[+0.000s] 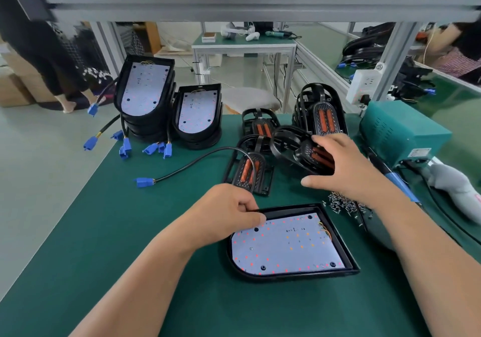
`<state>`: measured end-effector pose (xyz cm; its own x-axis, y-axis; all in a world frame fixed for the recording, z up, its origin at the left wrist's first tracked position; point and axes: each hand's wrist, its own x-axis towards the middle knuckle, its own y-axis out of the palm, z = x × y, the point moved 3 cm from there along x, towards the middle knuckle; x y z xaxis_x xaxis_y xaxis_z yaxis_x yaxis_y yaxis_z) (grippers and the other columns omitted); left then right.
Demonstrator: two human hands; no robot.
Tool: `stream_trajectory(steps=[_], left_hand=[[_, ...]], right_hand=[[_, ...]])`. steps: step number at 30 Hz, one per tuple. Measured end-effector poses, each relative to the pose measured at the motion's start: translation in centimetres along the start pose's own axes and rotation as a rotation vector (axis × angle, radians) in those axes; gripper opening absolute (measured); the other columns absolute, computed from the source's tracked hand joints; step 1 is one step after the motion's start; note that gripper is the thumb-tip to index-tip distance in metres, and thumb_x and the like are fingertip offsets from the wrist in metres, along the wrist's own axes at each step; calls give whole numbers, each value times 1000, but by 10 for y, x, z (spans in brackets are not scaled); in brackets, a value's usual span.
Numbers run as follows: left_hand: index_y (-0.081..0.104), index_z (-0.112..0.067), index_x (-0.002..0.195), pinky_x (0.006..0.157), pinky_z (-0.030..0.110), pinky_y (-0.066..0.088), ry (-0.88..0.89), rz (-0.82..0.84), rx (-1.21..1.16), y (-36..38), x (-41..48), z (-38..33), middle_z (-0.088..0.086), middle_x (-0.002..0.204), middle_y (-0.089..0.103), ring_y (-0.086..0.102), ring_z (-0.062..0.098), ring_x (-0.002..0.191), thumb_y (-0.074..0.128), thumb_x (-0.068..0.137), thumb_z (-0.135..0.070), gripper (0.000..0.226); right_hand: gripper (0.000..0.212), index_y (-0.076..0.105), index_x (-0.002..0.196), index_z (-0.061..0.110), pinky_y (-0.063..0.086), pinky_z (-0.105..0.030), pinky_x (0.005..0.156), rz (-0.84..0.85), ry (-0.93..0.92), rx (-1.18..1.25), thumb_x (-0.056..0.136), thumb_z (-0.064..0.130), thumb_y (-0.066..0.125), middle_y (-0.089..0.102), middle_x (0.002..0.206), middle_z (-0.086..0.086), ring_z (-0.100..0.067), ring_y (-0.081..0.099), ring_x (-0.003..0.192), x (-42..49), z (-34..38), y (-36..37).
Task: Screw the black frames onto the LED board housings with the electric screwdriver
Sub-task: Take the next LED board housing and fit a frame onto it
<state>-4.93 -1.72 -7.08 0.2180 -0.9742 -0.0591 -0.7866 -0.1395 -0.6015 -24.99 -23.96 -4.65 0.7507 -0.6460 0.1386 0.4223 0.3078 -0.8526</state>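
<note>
An LED board housing (pixel 289 245) lies flat on the green mat in front of me, its white board facing up inside a black shell. My left hand (pixel 229 211) pinches the housing's far left rim. My right hand (pixel 343 165) grips a black frame (pixel 291 146) with orange inserts, tilted and lifted just off the pile. More black frames (pixel 250 178) lie flat behind the housing. A heap of small screws (pixel 341 202) sits to the right. The blue electric screwdriver (pixel 395 180) lies beyond my right wrist, partly hidden by it.
Two stacks of LED housings (pixel 145 94) with blue-plugged cables (pixel 144 181) stand at the back left. A stack of frames (pixel 322 107) and a teal power box (pixel 400 133) stand at the back right. A grey cloth (pixel 453 183) lies at the far right. People stand beyond the bench.
</note>
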Motion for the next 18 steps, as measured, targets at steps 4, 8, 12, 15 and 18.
stream_trajectory(steps=[4, 8, 12, 15, 18], left_hand=[[78, -29, 74, 55, 24, 35, -14, -10, -38, -2, 1, -1, -10, 56, 54, 41, 10, 56, 85, 84, -42, 18], [80, -23, 82, 69, 36, 45, -37, -47, -91, -6, 3, -2, 19, 82, 70, 51, 14, 72, 83, 80, -55, 32], [70, 4, 88, 70, 38, 39, -24, -39, -96, -9, 4, 1, 8, 76, 53, 38, 15, 78, 76, 86, -49, 54], [56, 12, 79, 65, 29, 34, -42, -36, -140, -12, 5, 3, 2, 73, 40, 33, 14, 71, 77, 93, -39, 57], [44, 6, 74, 46, 21, 22, -104, -5, -277, -11, 4, 5, -1, 64, 29, 23, 14, 55, 73, 99, -40, 60]], right_hand=[[117, 39, 158, 44, 29, -13, 108, 1, -103, 173, 57, 86, 79, 30, 145, 33, 15, 36, 134, -20, 21, -15], [110, 46, 155, 48, 34, -22, 114, 108, -235, 283, 59, 89, 80, 39, 150, 23, 0, 41, 144, -49, 44, -12], [104, 44, 153, 56, 32, -31, 119, 192, -292, 250, 61, 87, 80, 36, 154, 25, -6, 35, 150, -73, 52, 3], [102, 41, 152, 62, 28, -28, 119, 215, -308, 188, 62, 87, 81, 30, 155, 30, -3, 27, 153, -84, 54, 10], [98, 42, 150, 64, 27, -27, 118, 226, -310, 178, 62, 86, 82, 28, 155, 32, -2, 23, 154, -87, 57, 11]])
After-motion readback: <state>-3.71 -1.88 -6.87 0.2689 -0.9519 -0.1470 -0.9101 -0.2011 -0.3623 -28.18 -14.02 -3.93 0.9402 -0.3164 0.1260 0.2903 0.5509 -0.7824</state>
